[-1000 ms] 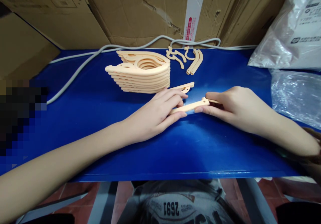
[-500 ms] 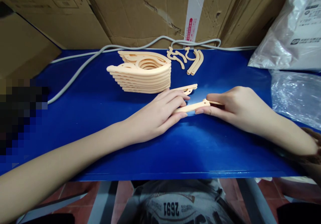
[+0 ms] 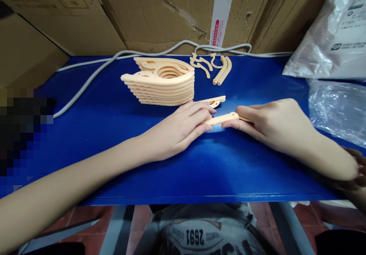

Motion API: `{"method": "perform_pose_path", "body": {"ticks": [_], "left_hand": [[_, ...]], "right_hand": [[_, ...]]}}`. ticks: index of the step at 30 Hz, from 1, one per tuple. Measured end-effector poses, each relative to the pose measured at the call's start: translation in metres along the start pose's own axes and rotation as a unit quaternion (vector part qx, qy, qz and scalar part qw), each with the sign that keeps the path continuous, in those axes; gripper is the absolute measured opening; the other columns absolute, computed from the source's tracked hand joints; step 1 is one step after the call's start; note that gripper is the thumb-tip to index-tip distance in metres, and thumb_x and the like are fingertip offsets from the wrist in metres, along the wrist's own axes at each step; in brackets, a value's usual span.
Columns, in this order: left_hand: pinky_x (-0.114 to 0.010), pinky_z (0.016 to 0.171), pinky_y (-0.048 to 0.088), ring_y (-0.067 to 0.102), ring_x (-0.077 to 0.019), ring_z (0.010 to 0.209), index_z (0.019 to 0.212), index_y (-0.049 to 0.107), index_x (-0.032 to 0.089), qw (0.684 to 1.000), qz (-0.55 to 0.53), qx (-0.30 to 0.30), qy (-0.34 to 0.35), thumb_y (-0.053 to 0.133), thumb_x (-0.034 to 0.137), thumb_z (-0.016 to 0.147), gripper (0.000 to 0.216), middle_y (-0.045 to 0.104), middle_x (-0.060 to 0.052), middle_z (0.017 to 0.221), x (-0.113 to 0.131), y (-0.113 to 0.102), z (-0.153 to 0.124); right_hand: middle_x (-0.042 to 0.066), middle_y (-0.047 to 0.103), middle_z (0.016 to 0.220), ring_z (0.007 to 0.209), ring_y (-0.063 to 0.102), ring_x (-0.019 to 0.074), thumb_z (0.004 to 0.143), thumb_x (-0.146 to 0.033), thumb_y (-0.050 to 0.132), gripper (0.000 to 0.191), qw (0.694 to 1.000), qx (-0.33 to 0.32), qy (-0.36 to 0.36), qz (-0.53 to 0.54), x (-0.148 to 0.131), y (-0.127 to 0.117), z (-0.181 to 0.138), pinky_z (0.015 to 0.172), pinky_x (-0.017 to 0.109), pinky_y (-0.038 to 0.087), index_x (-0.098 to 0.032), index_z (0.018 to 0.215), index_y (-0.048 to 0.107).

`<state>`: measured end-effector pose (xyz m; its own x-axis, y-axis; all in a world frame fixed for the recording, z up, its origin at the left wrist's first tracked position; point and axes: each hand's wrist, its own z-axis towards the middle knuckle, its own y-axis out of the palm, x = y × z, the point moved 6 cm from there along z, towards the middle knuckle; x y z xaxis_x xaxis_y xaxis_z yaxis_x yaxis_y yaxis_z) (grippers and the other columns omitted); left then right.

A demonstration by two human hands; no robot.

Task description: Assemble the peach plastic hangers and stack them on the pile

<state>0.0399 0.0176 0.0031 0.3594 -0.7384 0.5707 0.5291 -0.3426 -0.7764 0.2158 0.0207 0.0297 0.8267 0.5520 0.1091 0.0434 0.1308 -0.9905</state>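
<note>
Between my hands, just above the blue table, is a cream plastic folding-hanger arm [image 3: 223,119], a bar with a round hole at its right end. My left hand [image 3: 187,127] pinches the bar's left end between thumb and fingers. My right hand [image 3: 267,119] is closed at its right end, on a thin cream piece that joins the bar there; my fingers hide most of that piece. Behind my left fingertips lies another cream hanger part [image 3: 219,99]. Farther back stands a stack of folded cream hangers [image 3: 162,91].
At the back lie loose cream hooks [image 3: 201,62] and curved arms [image 3: 224,71]. A grey cable [image 3: 120,55] runs along the table [image 3: 177,178] in front of cardboard boxes [image 3: 171,15]. Clear plastic bags [image 3: 337,106] lie at the right.
The bar's right end has turned a little, so its hole now faces up more and the joint looks closer together. My right hand has rotated slightly; my left hand is nearly still.
</note>
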Motion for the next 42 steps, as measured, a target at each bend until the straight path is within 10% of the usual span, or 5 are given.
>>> {"method": "perform_pose_path", "body": {"ticks": [18,27,42], "left_hand": [[-0.046,0.123,0.034,0.048,-0.0263,0.145,0.107,0.058,0.019,0.998,-0.013,-0.047,0.038,0.051,0.034,0.108,0.017,0.061,-0.014,0.143,0.009,0.005,-0.002],[-0.047,0.127,0.031,0.046,-0.0267,0.146,0.095,0.062,0.019,0.995,0.027,-0.065,0.067,0.050,0.031,0.109,0.023,0.060,-0.013,0.140,0.012,0.009,-0.001],[-0.050,0.127,0.031,0.048,-0.0285,0.144,0.097,0.061,0.017,0.994,0.057,-0.051,0.083,0.047,0.033,0.109,0.025,0.060,-0.015,0.139,0.012,0.011,-0.002]], "right_hand": [[-0.001,0.048,0.054,0.051,0.037,0.0127,0.100,-0.076,0.031,0.069,0.964,0.057,-0.220,0.138,-0.019,-0.013,-0.004,0.058,0.031,0.025,-0.021,0.063,0.053],[0.007,0.074,0.079,0.064,0.057,0.0175,0.106,-0.062,0.034,0.059,0.957,0.060,-0.230,0.165,-0.020,-0.010,-0.002,0.068,0.033,0.035,-0.018,0.092,0.071],[0.006,0.070,0.076,0.067,0.062,0.0174,0.109,-0.037,0.042,0.041,0.964,0.064,-0.220,0.132,-0.023,-0.001,-0.002,0.063,0.029,0.040,-0.016,0.091,0.072]]}}
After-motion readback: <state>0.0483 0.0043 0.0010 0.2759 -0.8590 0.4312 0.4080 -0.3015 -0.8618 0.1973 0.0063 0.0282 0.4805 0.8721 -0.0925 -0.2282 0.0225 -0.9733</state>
